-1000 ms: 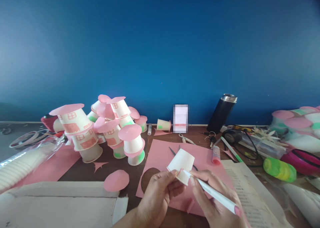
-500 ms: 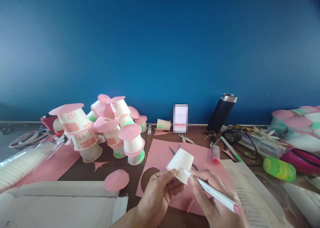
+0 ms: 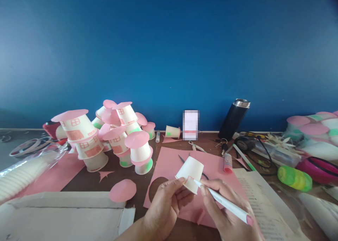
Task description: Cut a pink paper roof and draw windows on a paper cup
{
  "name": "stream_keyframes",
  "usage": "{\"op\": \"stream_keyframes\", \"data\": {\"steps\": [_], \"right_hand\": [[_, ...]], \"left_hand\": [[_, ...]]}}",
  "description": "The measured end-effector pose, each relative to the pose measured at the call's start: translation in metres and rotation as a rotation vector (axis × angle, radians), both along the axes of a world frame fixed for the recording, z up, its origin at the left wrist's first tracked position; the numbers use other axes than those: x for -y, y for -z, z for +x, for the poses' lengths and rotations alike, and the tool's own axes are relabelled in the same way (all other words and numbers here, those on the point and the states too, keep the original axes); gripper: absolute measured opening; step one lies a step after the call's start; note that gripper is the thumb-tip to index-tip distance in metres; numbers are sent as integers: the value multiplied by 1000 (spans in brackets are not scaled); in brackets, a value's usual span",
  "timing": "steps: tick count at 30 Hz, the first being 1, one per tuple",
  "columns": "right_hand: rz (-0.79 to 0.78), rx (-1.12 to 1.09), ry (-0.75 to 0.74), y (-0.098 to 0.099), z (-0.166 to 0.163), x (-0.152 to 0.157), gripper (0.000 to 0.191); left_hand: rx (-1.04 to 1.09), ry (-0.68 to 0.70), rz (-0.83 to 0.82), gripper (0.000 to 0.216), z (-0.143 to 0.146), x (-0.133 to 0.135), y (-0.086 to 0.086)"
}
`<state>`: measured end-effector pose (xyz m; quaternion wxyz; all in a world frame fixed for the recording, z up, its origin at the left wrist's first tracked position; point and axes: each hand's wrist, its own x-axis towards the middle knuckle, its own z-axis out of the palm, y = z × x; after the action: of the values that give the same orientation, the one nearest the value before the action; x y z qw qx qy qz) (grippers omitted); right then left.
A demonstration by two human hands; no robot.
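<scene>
While left hand point(image 3: 165, 207) pinches paper cup point(image 3: 192, 169) and right hand point(image 3: 228, 221) grips pen point(image 3: 224, 203): pink outline point(image 3: 188, 180) at cup's rim, longer than a second ago.

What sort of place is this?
Probably a craft table: a pile of paper-cup houses with pink roofs, a pink paper sheet with a circle cut out, and the left hand holding a white cup while the right hand draws on it with a pen.

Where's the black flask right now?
Head view, right of centre: the black cylindrical metal flask stands against the blue wall, right of the white card and behind the coiled black cable.
</scene>
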<state>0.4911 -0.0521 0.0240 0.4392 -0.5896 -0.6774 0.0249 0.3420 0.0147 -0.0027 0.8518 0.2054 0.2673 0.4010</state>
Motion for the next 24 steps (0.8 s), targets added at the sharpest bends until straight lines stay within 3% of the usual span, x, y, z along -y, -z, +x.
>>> {"op": "stream_keyframes", "data": {"steps": [24], "right_hand": [[-1, -11, -3, -2, -1, 3, 10]], "left_hand": [[-14, -36, -114, 8, 0, -2, -3]]}}
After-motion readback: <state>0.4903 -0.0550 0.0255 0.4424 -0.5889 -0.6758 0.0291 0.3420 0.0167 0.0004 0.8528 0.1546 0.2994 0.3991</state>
